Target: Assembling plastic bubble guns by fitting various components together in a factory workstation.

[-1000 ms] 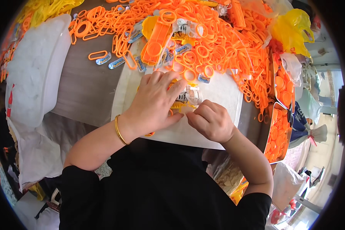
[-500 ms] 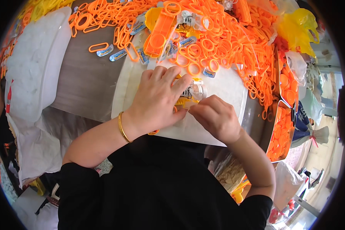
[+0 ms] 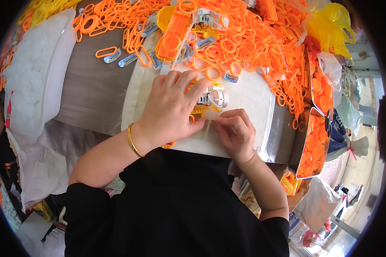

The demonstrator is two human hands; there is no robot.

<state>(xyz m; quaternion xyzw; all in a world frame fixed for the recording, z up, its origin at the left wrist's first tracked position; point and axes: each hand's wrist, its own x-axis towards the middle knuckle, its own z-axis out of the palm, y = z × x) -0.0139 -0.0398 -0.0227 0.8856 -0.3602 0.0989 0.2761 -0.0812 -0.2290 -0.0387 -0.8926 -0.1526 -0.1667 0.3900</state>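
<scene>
My left hand (image 3: 169,103) curls over an orange-and-yellow plastic toy shell (image 3: 200,112) and steadies it on the white board (image 3: 135,100); the palm hides much of the shell. In the shell sits a clear, round-ended mechanism (image 3: 218,97) with dark wires. At the near end of the shell is a small translucent plastic piece (image 3: 211,115). Its right edge meets the pinched thumb and forefinger of my right hand (image 3: 236,133), while my left thumb lies by its other side. A similar orange shell (image 3: 172,40) lies farther back, beside another white wired mechanism (image 3: 204,18).
Orange rings and strips (image 3: 248,47) are heaped along the back. A white tub (image 3: 34,73) of translucent pieces stands at left. On the right are boxes of orange discs (image 3: 314,145) and a yellow bag (image 3: 332,28). Blue labels (image 3: 128,60) lie left of the board.
My right hand has shifted slightly down and left, its forearm swinging inward. The translucent piece and the clear mechanism now show more fully. My left hand keeps its hold on the shell.
</scene>
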